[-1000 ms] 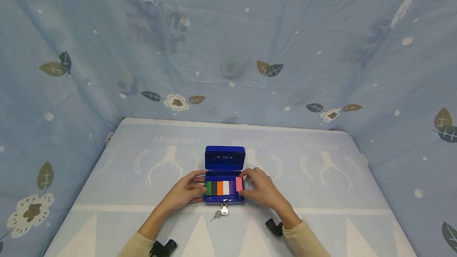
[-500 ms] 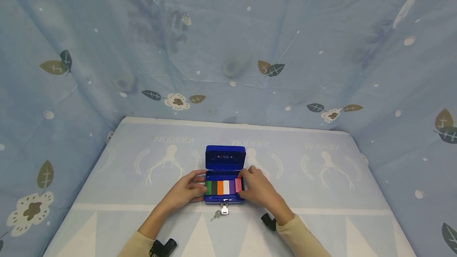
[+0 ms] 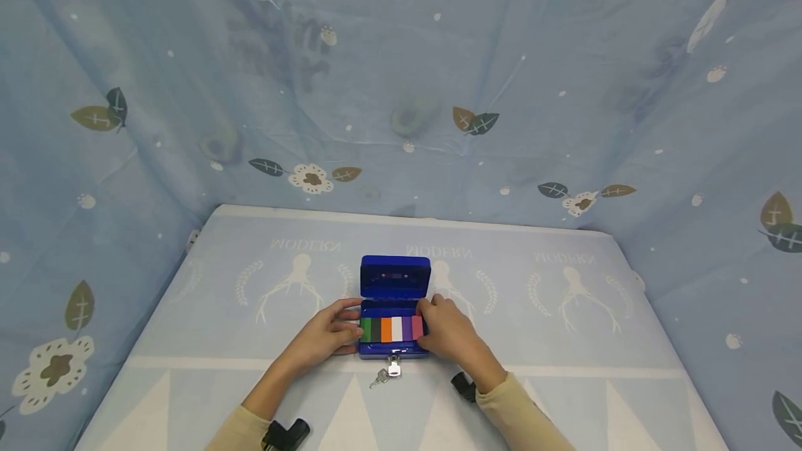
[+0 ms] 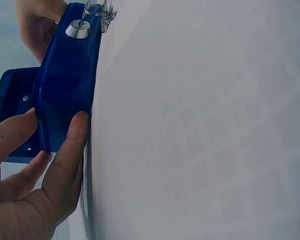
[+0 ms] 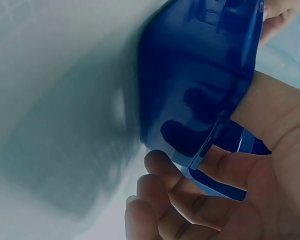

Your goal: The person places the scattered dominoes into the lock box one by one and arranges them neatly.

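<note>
A blue metal cash box (image 3: 393, 350) sits on the table with its lid (image 3: 395, 277) raised. In it lies a row of coloured blocks: green, black, orange (image 3: 386, 330), white (image 3: 397, 329), purple and, at the right end, pink (image 3: 417, 328). My right hand (image 3: 450, 329) reaches over the right rim, thumb and forefinger pinching the pink block at its near and far ends; the other fingers are outside the box in the right wrist view. My left hand (image 3: 326, 331) holds the box's left end, thumb at the rim and fingers along the outer wall (image 4: 65, 125).
A small padlock (image 3: 393, 367) hangs at the box's front, with keys (image 3: 379, 377) beside it on the patterned tablecloth (image 3: 551, 339). A silver key lock (image 4: 79, 30) is set in the box's front wall. A blue printed curtain (image 3: 401, 75) encloses the table.
My right hand has moved slightly left with the pink block, which has gone from tilted and raised at the box's right edge to lying against the purple one. My left hand stays put.
</note>
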`<state>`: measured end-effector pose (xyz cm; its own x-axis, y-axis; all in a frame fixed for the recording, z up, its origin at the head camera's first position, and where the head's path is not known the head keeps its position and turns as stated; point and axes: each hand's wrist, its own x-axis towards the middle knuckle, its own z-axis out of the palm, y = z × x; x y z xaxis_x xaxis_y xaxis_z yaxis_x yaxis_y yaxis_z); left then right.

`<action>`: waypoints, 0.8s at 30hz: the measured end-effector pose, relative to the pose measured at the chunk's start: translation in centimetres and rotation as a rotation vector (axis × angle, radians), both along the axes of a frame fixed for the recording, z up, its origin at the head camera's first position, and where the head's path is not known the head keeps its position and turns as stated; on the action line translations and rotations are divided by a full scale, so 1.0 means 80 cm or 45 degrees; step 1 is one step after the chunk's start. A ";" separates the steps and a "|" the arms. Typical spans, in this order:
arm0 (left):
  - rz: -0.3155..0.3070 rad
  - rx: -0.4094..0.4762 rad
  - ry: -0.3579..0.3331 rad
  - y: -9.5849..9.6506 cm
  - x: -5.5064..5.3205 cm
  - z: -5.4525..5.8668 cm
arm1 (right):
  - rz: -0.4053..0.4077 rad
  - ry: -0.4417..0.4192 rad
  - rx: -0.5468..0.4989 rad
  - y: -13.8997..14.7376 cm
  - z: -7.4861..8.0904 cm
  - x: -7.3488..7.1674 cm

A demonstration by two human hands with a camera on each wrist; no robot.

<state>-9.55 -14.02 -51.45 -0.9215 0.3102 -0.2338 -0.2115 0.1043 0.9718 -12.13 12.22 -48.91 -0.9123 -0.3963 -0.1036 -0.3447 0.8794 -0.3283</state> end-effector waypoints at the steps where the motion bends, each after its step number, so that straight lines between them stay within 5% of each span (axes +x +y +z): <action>1: 0.001 0.001 0.000 0.000 0.000 0.000 | -0.002 -0.006 0.005 0.000 -0.001 0.000; 14: -0.016 -0.005 0.015 0.002 -0.004 -0.004 | -0.015 -0.019 0.011 0.001 -0.003 -0.001; 24: 0.118 -0.046 0.072 -0.003 0.003 0.003 | -0.015 0.017 -0.361 0.023 -0.001 0.006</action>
<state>-9.28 -14.27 -51.17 -0.9579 0.2153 -0.1898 -0.1665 0.1216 0.9785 -11.66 14.06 -49.02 -0.9174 -0.3973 0.0220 -0.3412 0.7569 -0.5574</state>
